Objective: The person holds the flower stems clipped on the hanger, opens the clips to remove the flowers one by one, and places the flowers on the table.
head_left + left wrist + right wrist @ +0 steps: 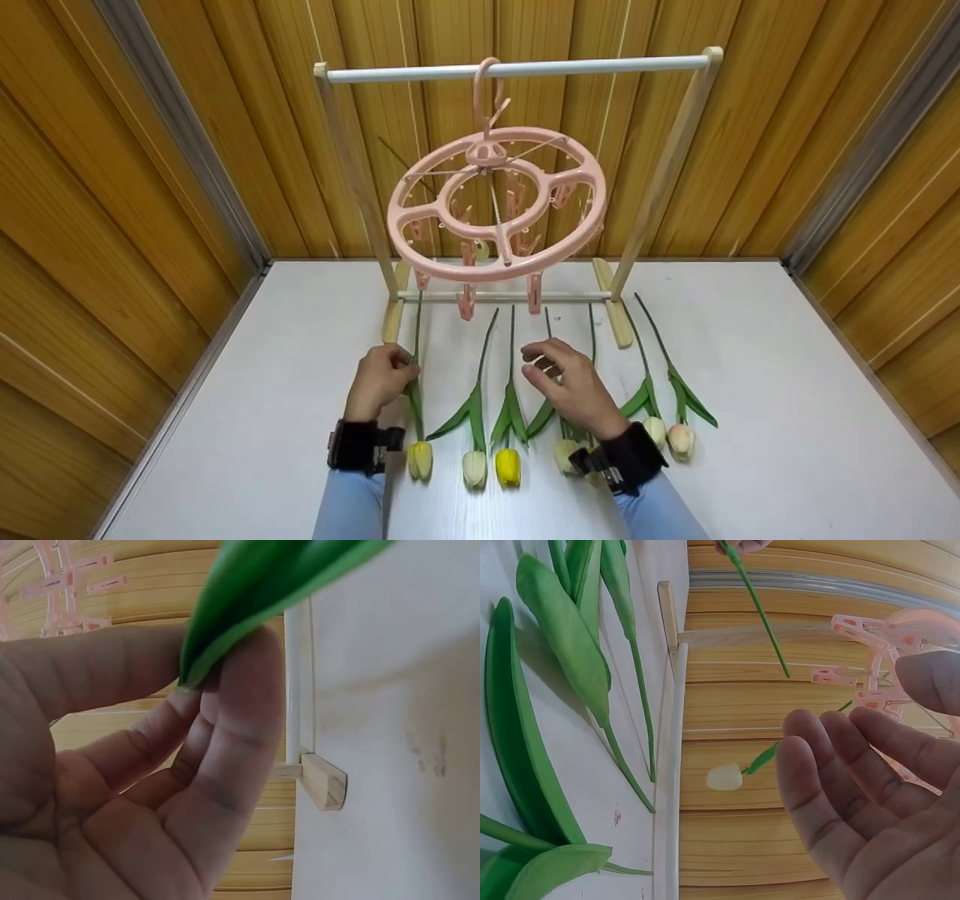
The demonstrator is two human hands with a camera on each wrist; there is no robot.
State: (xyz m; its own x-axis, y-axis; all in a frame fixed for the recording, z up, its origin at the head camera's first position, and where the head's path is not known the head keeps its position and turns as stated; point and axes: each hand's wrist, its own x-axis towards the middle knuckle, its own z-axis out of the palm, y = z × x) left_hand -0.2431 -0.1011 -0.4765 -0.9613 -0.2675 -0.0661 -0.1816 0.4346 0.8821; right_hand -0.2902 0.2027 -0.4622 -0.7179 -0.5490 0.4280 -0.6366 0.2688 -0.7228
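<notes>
My left hand [381,381] pinches an artificial tulip [420,459] with a pale yellow head, its stem pointing up toward the clothespins. Close up in the left wrist view, a green leaf [247,600] sits between thumb and fingertips. My right hand [574,384], fingers loosely bent and holding nothing, hovers over several tulips lying on the table. Above both hands a pink round clip hanger [491,274] hangs by its hook, with clothespins [534,292] dangling below the ring. One white tulip [724,777] hangs head down from the hanger in the right wrist view.
A wooden rack with a white top rod [600,66] carries the hanger; its wooden feet [615,307] stand on the white table [247,420]. A bright yellow tulip [508,469] lies centrally, a white one [475,471] left of it, a pinkish one [681,441] at right. Wood-patterned walls surround the table.
</notes>
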